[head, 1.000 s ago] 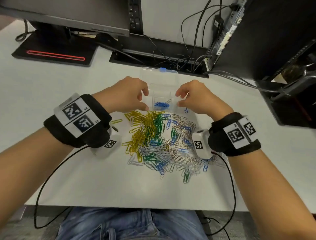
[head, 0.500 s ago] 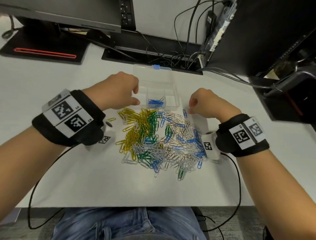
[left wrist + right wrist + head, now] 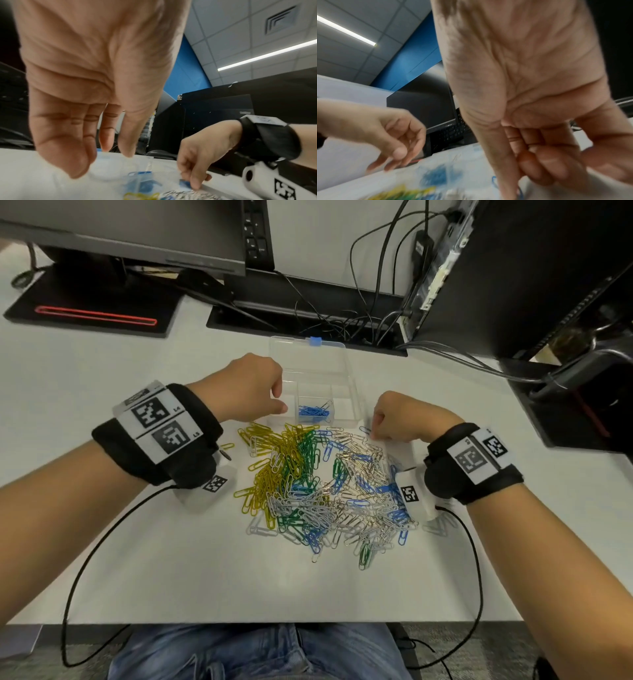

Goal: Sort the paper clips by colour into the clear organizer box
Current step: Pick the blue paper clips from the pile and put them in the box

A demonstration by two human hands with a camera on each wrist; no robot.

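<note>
Since the frame a second ago the right hand [image 3: 407, 419] has left the box's right wall and come down to the table [image 3: 171, 559] at about 4 o'clock of the box, at the far right edge of the pile. The left hand [image 3: 246, 390] has stayed at the box's left side, about 9 o'clock, thumb tip pointing at the near left corner.

The clear box [image 3: 344, 362] lies open at 12 o'clock of the pile of paper clips [image 3: 318, 487], its near edge just beside the pile's far edge. A small heap of blue clips [image 3: 313, 412] sits in its near middle compartment.

The right hand is curled, knuckles up, thumb and forefinger closing on a single blue clip [image 3: 365, 430] that lies on the table. The left hand's fingers hang loosely bent and hold nothing.
</note>
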